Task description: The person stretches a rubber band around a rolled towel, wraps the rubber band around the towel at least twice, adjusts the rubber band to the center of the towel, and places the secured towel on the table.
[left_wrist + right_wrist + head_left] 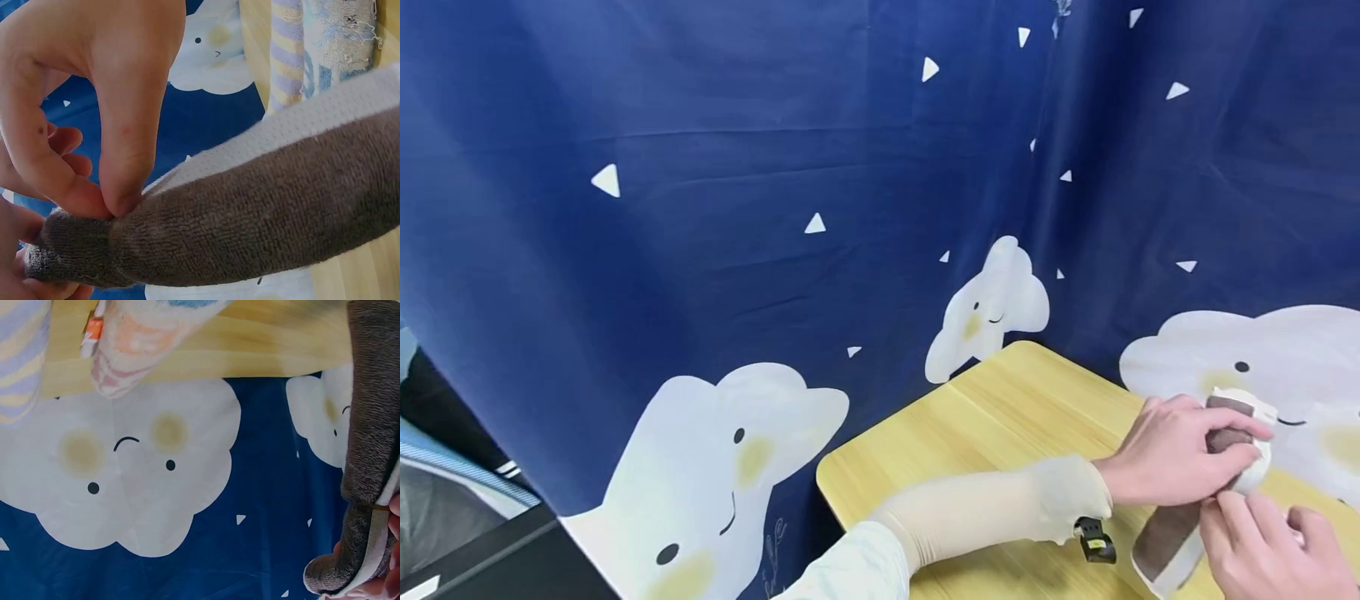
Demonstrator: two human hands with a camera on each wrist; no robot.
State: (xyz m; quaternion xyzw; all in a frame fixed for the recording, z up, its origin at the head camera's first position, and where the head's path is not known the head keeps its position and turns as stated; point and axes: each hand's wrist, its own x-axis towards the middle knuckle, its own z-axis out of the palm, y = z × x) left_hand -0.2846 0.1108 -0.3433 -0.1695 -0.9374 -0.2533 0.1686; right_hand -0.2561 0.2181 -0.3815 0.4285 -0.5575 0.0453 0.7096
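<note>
A rolled towel (1167, 540), brown with a white side, is held between both hands over the right of the wooden table. My left hand (1183, 454) grips its far part, with thumb and forefinger curled around it. Close below, my right hand (1270, 542) pinches at the roll's narrowed waist. The right wrist view shows a thin brown band (379, 507) across the towel's white strip there, with fingertips right beside it. In the left wrist view, the brown towel (262, 219) narrows at a thumb and finger pinched together, and more fingers surround its far end.
The wooden table (985, 417) stands against a blue curtain (737, 208) with white clouds. A purple-and-yellow striped towel (22, 362) and a light patterned towel (140, 337) lie on it, with a small orange-and-white item (94, 328) between them. A black surface (505, 558) is at lower left.
</note>
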